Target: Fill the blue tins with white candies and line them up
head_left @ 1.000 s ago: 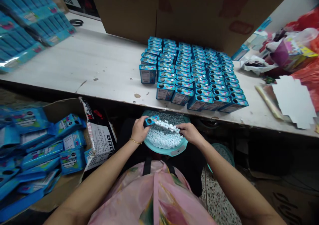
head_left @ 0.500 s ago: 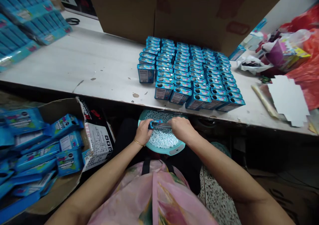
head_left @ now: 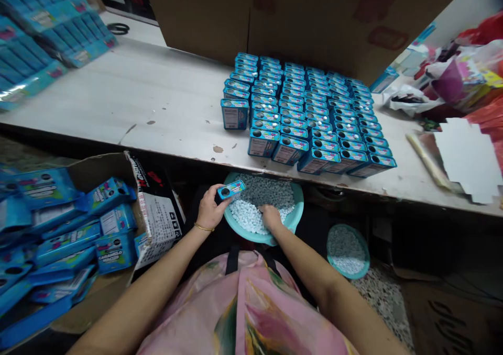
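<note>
- Box (head_left: 231, 189), head view: blue, one, lettered top uppermost with a dark round spot at one end; tilted, above the left part of the bowl.
- Left hand (head_left: 210, 208): pinching the box between thumb and fingers; gold bracelet (head_left: 203, 228) at the wrist.
- Right hand (head_left: 271, 218): fingertips sunk among the pellets; whether pressed together or spread, cannot tell, tips hidden.
- Bowl (head_left: 299, 203): pale turquoise, round, at the person's lap, just below the counter edge.
- Pellets (head_left: 245, 219): small, white, many, filling the bowl.
- Second bowl (head_left: 367, 258): turquoise, lower, to the right, pellets inside.
- Counter (head_left: 176, 103): white, worn, finish chipped.
- Standing boxes (head_left: 290, 150): blue, upright, close rows on the counter; dark round spots on the tops, white bits on several.
- Packs (head_left: 84, 51): blue, stacked, counter's far left; black looped item (head_left: 118, 29) near.
- Open carton (head_left: 163, 219): beside the left arm, holding loose blue boxes (head_left: 113, 253).
- Large carton (head_left: 204, 14): brown, behind the standing boxes.
- Card sheet (head_left: 469, 158): white, notched edges, counter's right end; plastic bags (head_left: 487, 30) beyond.
</note>
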`<action>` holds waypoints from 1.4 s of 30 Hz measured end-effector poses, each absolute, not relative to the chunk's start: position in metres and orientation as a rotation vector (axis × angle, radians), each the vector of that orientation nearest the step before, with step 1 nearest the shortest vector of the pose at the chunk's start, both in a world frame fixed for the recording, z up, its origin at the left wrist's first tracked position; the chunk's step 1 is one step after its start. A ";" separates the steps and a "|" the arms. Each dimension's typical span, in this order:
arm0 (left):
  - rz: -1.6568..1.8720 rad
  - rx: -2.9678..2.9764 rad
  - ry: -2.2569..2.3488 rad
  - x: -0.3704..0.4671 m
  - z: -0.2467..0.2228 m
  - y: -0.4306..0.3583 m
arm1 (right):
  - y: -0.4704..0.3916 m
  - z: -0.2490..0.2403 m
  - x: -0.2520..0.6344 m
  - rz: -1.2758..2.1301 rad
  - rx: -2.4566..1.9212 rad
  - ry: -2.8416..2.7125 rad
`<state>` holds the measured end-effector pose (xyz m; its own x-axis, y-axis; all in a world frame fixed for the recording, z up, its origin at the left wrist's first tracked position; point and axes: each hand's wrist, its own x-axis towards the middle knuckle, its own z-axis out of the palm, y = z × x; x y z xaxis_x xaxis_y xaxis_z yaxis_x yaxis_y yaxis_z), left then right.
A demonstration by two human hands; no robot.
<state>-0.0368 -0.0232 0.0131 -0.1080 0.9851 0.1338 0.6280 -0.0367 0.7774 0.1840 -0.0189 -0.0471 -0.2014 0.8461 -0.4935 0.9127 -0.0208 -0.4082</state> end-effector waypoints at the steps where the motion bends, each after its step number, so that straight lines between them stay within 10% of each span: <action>1: 0.997 1.688 1.777 -0.037 0.013 -0.023 | -0.018 -0.053 0.182 -1.110 1.947 2.135; 15: 0.985 1.721 1.820 -0.029 0.015 -0.014 | -0.008 0.031 0.248 -2.080 1.894 2.019; 29: 0.886 2.005 1.607 0.001 0.011 -0.020 | 0.022 0.129 0.202 -0.783 1.441 2.478; 42: 0.960 1.835 1.644 -0.008 0.018 -0.026 | 0.013 0.129 0.243 -1.078 1.576 2.445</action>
<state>-0.0084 -0.0261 0.0178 0.0264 0.9839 0.1770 0.6374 -0.1530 0.7552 0.2427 0.0133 0.1285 -0.4835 0.7868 -0.3836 0.8139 0.2428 -0.5278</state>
